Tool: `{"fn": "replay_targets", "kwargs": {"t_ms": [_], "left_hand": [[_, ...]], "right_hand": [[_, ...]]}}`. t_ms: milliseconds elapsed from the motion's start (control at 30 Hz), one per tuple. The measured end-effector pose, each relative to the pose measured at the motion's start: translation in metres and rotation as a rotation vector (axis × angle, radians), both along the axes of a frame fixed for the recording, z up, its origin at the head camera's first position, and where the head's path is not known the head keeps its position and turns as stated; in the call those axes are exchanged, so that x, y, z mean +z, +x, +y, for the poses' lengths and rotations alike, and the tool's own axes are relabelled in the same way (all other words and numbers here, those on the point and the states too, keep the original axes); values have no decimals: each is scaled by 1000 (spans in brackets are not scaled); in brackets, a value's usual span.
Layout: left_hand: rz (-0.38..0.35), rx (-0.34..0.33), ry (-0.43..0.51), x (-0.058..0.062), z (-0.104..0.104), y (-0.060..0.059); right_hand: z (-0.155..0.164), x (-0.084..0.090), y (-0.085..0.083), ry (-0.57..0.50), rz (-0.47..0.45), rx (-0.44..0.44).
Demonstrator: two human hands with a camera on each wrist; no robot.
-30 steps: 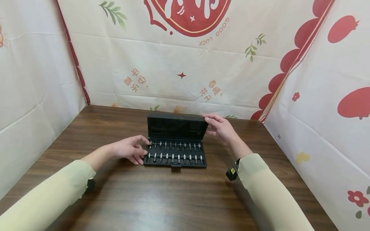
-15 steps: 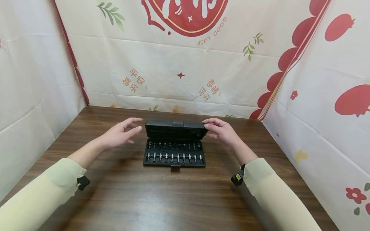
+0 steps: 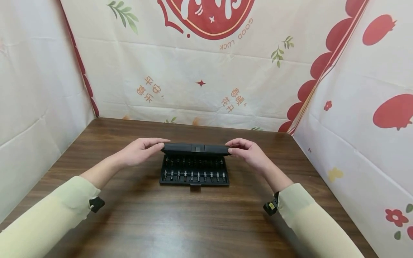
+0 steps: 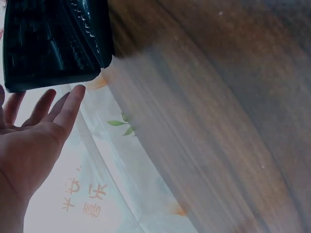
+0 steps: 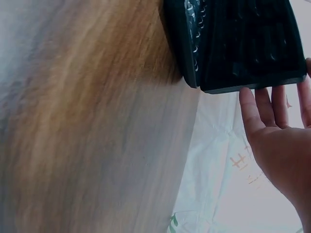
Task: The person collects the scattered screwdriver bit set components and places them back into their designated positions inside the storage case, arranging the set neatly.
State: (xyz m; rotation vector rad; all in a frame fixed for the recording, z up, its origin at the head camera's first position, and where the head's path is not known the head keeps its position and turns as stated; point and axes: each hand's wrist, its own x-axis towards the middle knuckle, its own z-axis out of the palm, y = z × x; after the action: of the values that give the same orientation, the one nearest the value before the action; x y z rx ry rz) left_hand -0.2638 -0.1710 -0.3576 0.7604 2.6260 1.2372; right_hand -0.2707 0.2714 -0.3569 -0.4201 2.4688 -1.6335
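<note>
A black socket bit case (image 3: 213, 182) lies on the wooden table, its hinged lid (image 3: 180, 148) tilted partway down over the back row. Metal socket bits (image 3: 191, 175) stand in two rows inside; the lid shades the rear ones. At the lid's left corner, my left hand (image 3: 137, 153) holds its edge with the thumb in front and the fingers behind. My right hand (image 3: 253, 154) pinches the opposite corner between thumb and fingers. In the left wrist view the fingertips (image 4: 77, 92) reach the lid's side; the right wrist view has fingers (image 5: 248, 104) against its other side.
The brown wooden table (image 3: 180, 222) extends around the case on every side. Printed cloth walls (image 3: 180, 57) enclose it at the back, left and right. A small black device (image 3: 96, 204) is strapped at the left wrist, another (image 3: 271, 207) at the right.
My left hand left the case's left edge, rose, and then came to the lid's left corner. The lid has swung forward and down from nearly upright, with my right hand following it.
</note>
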Motion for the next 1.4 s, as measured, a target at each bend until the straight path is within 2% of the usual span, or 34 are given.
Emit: {"fn": "replay_targets", "kwargs": {"t_ms": [167,333,500,733,1000,1133,1400], "left_hand": [[54,-30,-44,-4,0,3],[90,-114,-61,-7,-2,6],[70,-171,-68,-11,-3,8],[14,-192,-73,-18,-1,10],[-60,-219,-116,-21,8,10],[-70,-237,-147,-23,11,9],[-28,-282,-188,-29,14,9]], "right_hand": [[2,0,9,107,73,46],[2,-4,17,99,57,112],[3,-9,22,100,33,149],[4,-11,23,226,53,182],[-2,-12,25,361,83,193],[-6,-16,29,416,116,213],[-9,-20,30,481,139,245]]}}
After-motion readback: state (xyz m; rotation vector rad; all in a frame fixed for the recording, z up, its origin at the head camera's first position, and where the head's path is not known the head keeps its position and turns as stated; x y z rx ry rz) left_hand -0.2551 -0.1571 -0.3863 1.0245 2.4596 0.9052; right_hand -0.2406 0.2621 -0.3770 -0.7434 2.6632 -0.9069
